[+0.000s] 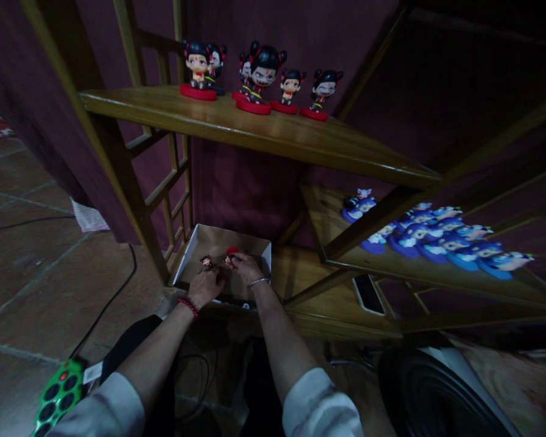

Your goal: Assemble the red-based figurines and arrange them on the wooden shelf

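I count six dolls (264,73) on the upper shelf (236,124) and at least seven blue figures (443,243) crowded on the side shelf (325,224). One phone (368,294) lies on the bottom board (300,267), with a wooden bar (318,287) slanting between it and the box (232,235). One green power strip (61,394) is by my left leg. The white box holds two small dolls: my right hand (248,270) pinches the red-based doll (230,251); my left hand (204,286) curls beside the dark-haired doll (206,261), though in this gloom I can't tell whether it grips.
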`<state>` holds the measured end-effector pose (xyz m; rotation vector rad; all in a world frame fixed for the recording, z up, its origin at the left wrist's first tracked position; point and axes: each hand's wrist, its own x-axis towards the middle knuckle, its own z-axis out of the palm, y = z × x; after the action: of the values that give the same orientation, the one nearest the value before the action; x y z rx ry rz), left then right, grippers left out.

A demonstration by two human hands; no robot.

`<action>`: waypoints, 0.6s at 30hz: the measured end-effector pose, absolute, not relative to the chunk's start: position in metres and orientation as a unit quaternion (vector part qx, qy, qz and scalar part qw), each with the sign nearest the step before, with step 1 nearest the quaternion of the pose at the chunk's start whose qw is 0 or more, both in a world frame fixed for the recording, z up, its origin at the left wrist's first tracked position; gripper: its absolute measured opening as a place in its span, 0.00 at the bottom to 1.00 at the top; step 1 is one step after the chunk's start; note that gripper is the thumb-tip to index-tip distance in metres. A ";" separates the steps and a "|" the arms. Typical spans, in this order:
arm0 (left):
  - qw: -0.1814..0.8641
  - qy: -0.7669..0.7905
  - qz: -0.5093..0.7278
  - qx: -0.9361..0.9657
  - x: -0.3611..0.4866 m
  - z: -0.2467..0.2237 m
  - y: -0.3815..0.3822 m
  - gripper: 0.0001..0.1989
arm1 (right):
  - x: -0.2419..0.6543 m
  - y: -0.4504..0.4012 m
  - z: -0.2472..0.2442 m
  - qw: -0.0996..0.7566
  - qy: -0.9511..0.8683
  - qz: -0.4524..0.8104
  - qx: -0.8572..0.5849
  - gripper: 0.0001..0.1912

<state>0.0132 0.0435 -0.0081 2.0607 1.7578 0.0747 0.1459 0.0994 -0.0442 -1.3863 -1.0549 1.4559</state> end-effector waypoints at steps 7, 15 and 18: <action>0.200 0.637 0.010 0.744 0.015 -0.011 0.044 0.16 | 0.154 0.090 -0.030 0.430 -0.342 0.635 -0.543 0.03; 0.158 0.650 -0.014 0.743 0.027 -0.011 0.046 0.16 | 0.158 0.082 -0.017 0.476 -0.310 0.645 -0.511 0.07; 0.157 0.637 -0.011 0.754 0.029 -0.013 0.047 0.16 | 0.159 0.080 -0.014 0.494 -0.313 0.641 -0.498 0.11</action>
<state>0.0292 0.0470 -0.0128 2.1578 1.8238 -0.0305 0.1594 0.0799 -0.0144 -1.2067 -0.7587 1.5530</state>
